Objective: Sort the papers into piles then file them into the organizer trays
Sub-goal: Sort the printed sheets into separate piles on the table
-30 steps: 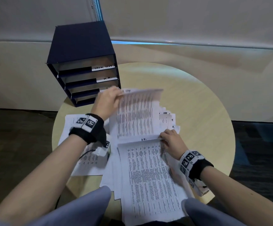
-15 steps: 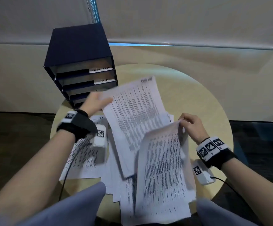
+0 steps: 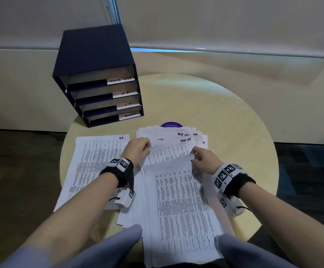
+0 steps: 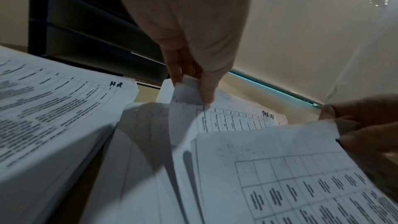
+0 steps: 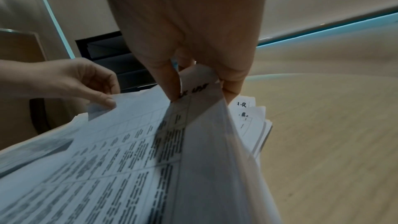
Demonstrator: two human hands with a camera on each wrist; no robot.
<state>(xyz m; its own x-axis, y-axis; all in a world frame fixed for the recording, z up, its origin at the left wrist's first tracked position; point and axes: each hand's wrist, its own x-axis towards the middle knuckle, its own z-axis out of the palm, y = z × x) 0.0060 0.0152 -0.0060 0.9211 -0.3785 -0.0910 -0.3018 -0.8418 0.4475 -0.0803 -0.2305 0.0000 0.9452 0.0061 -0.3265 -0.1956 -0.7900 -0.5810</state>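
We are mid-sort at the round table (image 3: 225,117). Our left hand (image 3: 138,149) pinches the top-left corner of a sheet (image 3: 168,153) between thumb and fingers; the wrist view shows that corner curled up between them. Our right hand (image 3: 203,159) pinches the top-right corner of the top sheet on the main stack (image 3: 180,200), folding it over by its handwritten label, which seems to read "Task List". Whether both hands hold the same sheet we cannot tell.

A pile marked HR (image 3: 97,163) lies to the left, just beside the stack. Further sheets fan out behind the hands, labelled Task List and others. The organizer (image 3: 93,55) stands at the far left of the table, its trays tagged; they look unfilled so far.

To do this well, we should part one sheet only, read its label before moving it, and lift it flat so the loose stack beneath does not slide.
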